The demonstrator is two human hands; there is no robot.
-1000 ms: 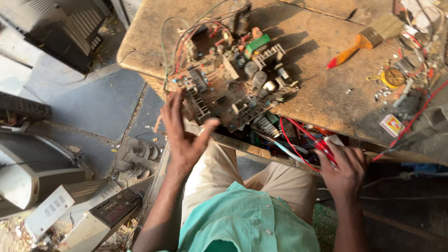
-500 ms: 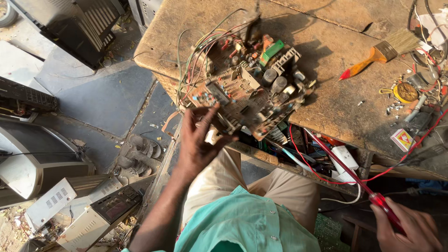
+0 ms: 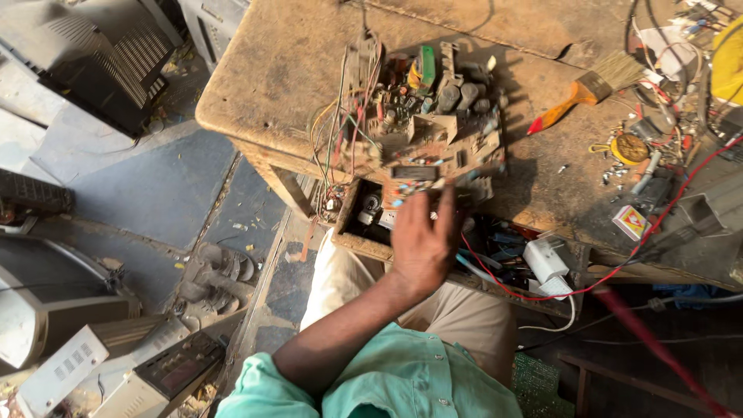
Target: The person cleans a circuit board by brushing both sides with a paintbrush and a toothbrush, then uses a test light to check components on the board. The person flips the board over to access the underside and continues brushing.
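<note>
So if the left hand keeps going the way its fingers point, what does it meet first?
Probably the near edge of the circuit board on the workbench; the left hand points up at it, fingertips blurred, so contact is unclear.

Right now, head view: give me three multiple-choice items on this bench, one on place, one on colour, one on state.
1. Where does the brush lie?
A. on the floor
B. on the table, right of the circuit board
C. in the open drawer

2. What colour is the brush handle?
A. orange
B. blue
C. white

3. What is the left hand doing?
A. gripping the brush
B. resting on the knee
C. raised at the near edge of the circuit board, fingers spread

Key: 1 B, it lies on the table right of the circuit board; 2 A, the handle shows orange; 3 C, the hand is blurred at the board's near edge.
</note>
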